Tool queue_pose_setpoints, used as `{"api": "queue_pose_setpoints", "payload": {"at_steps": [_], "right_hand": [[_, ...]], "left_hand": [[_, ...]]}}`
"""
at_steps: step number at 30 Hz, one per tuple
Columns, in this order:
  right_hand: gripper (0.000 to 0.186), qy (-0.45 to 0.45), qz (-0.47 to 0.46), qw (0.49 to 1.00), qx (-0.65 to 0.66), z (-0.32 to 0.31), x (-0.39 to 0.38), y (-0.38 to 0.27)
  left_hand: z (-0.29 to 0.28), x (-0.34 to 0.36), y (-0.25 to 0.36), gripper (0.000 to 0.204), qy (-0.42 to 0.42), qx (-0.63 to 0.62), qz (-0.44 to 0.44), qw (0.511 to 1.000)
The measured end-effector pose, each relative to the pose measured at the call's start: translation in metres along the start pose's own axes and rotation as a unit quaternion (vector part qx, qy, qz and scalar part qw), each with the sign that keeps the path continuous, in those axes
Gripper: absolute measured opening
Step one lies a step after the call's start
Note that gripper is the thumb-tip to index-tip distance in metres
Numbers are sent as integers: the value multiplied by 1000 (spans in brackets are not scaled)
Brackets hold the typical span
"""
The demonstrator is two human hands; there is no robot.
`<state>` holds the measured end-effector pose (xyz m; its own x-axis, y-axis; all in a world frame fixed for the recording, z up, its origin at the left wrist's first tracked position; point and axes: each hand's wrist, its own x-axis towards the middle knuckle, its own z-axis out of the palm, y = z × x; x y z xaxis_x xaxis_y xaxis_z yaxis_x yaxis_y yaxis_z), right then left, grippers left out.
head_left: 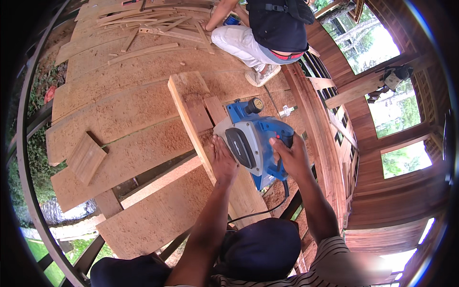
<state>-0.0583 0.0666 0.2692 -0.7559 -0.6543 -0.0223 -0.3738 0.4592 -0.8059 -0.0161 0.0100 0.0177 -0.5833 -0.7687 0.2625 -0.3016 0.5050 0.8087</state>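
Observation:
A blue and grey electric hand planer (266,125) rests on a wooden workpiece in front of me. My right hand (292,154) is wrapped round its rear handle, the thumb near a red button. Beside the planer's left side, my left hand (224,157) lies with fingers stretched out on the wood and against the tool's edge. A short reddish wood piece (197,113) shows just ahead of the planer, on top of a longer, thick pale plank (190,82). The planer's sole and the wood under it are hidden. A black cord (260,210) trails from its back.
Shavings cover the plank floor (119,122), which has open gaps. A square board (86,158) lies at left, thin strips (162,24) at the far side. A person (272,33) crouches ahead. A long beam (318,129) runs along the right; a metal rail (23,119) borders the left.

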Motion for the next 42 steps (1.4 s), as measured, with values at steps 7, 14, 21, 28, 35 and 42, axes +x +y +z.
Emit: {"api": "queue_pose_setpoints", "payload": {"at_steps": [7, 14, 21, 28, 35, 42], "right_hand": [[24, 7, 14, 1000, 8, 16, 36, -15], [25, 17, -3, 1000, 16, 25, 93, -30], [24, 72, -5, 984, 161, -27, 37, -11], [27, 103, 61, 966, 229, -100, -107, 50], [64, 228, 53, 915, 329, -66, -166, 97], [67, 280, 99, 875, 381, -43, -166, 127]], "left_hand": [[-8, 2, 1, 117, -55, 9, -25, 998], [-2, -2, -1, 114, -43, 3, -13, 999], [1, -3, -14, 112, -29, 6, 0, 1000], [10, -6, -10, 106, -17, -61, 37, 997], [-2, -5, -25, 81, 8, -216, -66, 974], [-31, 25, 8, 77, -30, -137, -112, 984]]}}
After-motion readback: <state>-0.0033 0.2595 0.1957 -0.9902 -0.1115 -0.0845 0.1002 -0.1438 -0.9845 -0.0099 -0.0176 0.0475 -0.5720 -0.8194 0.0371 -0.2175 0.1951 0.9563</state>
